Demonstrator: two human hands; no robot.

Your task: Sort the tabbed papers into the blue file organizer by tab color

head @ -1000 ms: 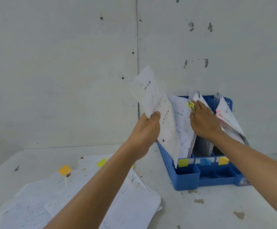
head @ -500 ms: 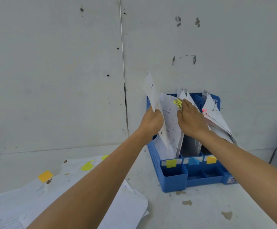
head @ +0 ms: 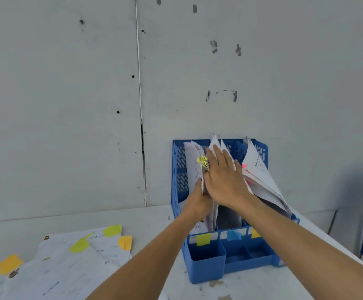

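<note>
**At the organizer's (head: 206, 263) left slot: sheet (head: 192, 163) part-way in**

At the back of the table (head: 133, 215), against the wall, the organizer stands with three slots. The left slot carries a yellow label (head: 203, 239) on its front. The sheet stands on edge in that slot, among other papers whose yellow tabs (head: 202, 161) bunch at the top right.

- Left hand (head: 198, 204): low at the sheet's near edge. The thumb lies up the paper and pinches it. The fingers are hidden behind the paper and the other hand, so we cannot tell how they curl.
- Right hand (head: 224, 178): fingers straight and a little spread, the palm flat against the papers just right of the yellow tabs. It holds nothing; we read it as keeping the neighbouring papers back.
- Pink-tab papers (head: 260, 176) lean out of the right slot, just beside the right hand's outer fingers.
- Pile (head: 68, 267) of unsorted tabbed papers lies well apart, on the left of the table.

Relation that matters: the sheet's long axis runs up and slightly away from us, and the slot floor is straight below the left thumb. The left hand is the nearer one and the only one gripping the sheet. We judge the next move is a short push down along that axis, then a release. The risk is that the soft lower edge catches on the papers already there and buckles.
</note>
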